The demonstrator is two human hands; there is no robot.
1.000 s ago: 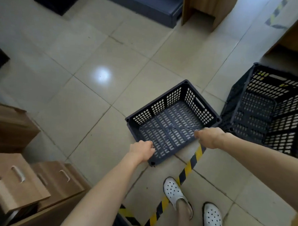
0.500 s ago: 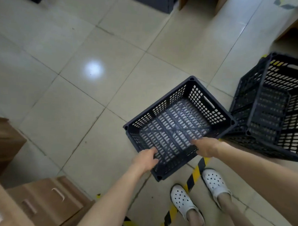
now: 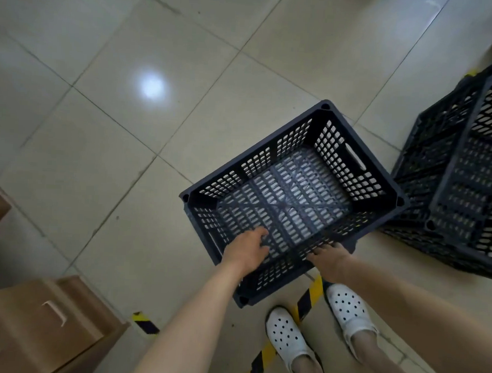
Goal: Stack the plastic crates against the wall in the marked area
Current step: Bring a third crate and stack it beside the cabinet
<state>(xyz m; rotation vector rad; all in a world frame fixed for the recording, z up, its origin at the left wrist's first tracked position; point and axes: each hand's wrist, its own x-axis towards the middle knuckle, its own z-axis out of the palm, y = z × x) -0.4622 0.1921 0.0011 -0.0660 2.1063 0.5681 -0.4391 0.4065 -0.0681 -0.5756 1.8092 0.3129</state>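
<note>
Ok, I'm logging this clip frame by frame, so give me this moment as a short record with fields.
held item: dark crate, empty, carried above the floor
left hand: grips the crate's near wall
right hand: grips the same near wall
other crates: dark crates nested at right on the floor
floor marking: yellow-black tape passing by the white clogs
furniture: wooden drawer unit at lower left

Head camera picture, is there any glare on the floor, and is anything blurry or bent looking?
Head view: one bright round glare spot on the glossy floor tiles; tile lines bow from wide-angle distortion; the held crate is fairly sharp, while the stacked crates at the right edge and the wooden drawers look softer.
</note>
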